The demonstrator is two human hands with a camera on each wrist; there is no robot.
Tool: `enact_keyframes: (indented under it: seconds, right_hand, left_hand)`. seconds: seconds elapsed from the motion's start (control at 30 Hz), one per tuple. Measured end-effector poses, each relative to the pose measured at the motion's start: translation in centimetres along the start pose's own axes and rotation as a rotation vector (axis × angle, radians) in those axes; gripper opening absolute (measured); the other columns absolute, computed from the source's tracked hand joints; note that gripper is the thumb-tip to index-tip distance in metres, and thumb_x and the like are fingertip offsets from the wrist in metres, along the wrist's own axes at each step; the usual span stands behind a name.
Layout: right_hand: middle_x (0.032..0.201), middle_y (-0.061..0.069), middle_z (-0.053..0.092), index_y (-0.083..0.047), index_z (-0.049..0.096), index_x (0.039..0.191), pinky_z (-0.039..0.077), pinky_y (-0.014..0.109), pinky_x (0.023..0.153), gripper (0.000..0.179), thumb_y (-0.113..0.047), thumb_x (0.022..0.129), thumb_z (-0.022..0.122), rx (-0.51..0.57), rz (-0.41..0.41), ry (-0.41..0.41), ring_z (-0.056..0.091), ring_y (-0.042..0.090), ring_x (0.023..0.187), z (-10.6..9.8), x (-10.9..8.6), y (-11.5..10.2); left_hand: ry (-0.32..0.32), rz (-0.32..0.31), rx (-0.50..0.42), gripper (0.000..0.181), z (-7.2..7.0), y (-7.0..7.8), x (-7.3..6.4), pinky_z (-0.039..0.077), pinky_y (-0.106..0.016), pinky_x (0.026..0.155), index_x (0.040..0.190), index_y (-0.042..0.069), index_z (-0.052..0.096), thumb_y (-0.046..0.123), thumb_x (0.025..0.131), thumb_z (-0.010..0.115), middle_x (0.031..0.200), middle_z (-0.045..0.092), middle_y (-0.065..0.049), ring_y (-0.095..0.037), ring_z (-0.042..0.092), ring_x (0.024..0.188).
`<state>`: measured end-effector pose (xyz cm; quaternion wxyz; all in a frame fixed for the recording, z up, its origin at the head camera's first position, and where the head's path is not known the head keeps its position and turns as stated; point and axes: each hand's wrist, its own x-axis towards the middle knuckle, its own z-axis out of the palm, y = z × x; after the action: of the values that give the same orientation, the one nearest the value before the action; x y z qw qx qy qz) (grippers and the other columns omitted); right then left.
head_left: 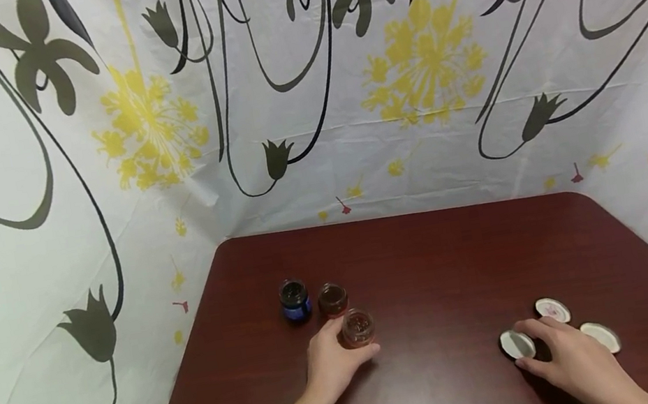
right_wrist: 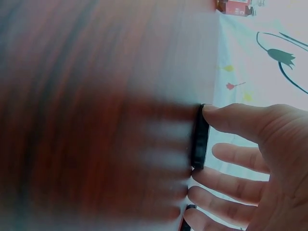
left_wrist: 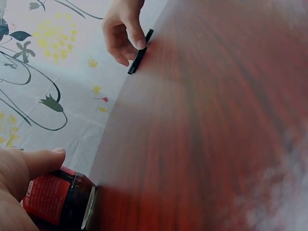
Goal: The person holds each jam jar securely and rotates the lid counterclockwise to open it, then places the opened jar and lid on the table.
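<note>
My left hand (head_left: 332, 364) grips an open glass jar (head_left: 358, 328) with a red label (left_wrist: 47, 198), its thumb along the near side. Right behind it stands another open jar (head_left: 332, 299) with dark contents, and left of that an open blue-labelled jar (head_left: 295, 301). Toward the right of the table, my right hand (head_left: 574, 360) pinches a round lid (head_left: 518, 345) by its edge between thumb and fingers. This lid lies with its white inside up; its black rim (right_wrist: 200, 139) shows side-on in the right wrist view.
Two more lids lie close to the right hand, one behind it (head_left: 553, 310) and one to its right (head_left: 601, 337), both pale side up. The dark red wooden table (head_left: 423, 264) meets a white floral-printed cloth (head_left: 322, 110) at its back and sides.
</note>
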<state>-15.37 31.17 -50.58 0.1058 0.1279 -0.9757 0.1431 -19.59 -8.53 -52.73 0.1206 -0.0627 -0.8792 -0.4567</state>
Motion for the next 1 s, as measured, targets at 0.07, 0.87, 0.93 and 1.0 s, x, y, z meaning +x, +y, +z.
enact_keyframes:
  seconds: [0.07, 0.87, 0.93, 1.0]
  right_hand:
    - [0.109, -0.004, 0.066, -0.024, 0.068, 0.113, 0.047, 0.037, 0.061, 0.048, -0.034, 0.071, 0.089, 0.008, 0.018, -0.028, 0.065, 0.014, 0.084, 0.0, -0.2, -0.1]
    - [0.113, -0.004, 0.068, -0.023, 0.066, 0.119, 0.050, 0.046, 0.066, 0.040, -0.043, 0.087, 0.078, 0.006, -0.007, 0.054, 0.069, 0.021, 0.091, -1.8, -0.1, -0.3]
    - [0.115, -0.003, 0.067, -0.022, 0.066, 0.120, 0.050, 0.048, 0.063, 0.040, -0.043, 0.088, 0.077, 0.013, 0.008, 0.059, 0.069, 0.024, 0.091, -2.4, 0.1, -0.4]
    - [0.119, -0.001, 0.066, -0.022, 0.065, 0.122, 0.049, 0.050, 0.061, 0.041, -0.045, 0.090, 0.075, 0.027, 0.027, 0.049, 0.069, 0.027, 0.093, -3.2, 0.3, -0.6]
  left_hand:
    - [-0.006, -0.005, -0.003, 0.057, 0.0, 0.0, -0.2, 0.052, -0.040, 0.086, 0.117, 0.034, 0.072, 0.042, 0.065, 0.094, 0.105, 0.069, 0.018, -0.010, 0.066, 0.099]
    - [-0.114, -0.041, -0.078, 0.071, -2.2, 0.6, -0.5, 0.055, -0.038, 0.083, 0.130, 0.016, 0.068, 0.048, 0.070, 0.090, 0.118, 0.070, -0.002, -0.017, 0.069, 0.100]
    - [-0.134, -0.062, -0.060, 0.074, -3.2, 0.6, -0.5, 0.056, -0.039, 0.081, 0.131, 0.011, 0.067, 0.053, 0.073, 0.086, 0.120, 0.069, -0.008, -0.021, 0.071, 0.098]
    - [-0.149, -0.070, -0.033, 0.077, -4.2, 0.7, -0.5, 0.056, -0.041, 0.082, 0.131, 0.007, 0.065, 0.059, 0.076, 0.081, 0.122, 0.068, -0.012, -0.024, 0.071, 0.100]
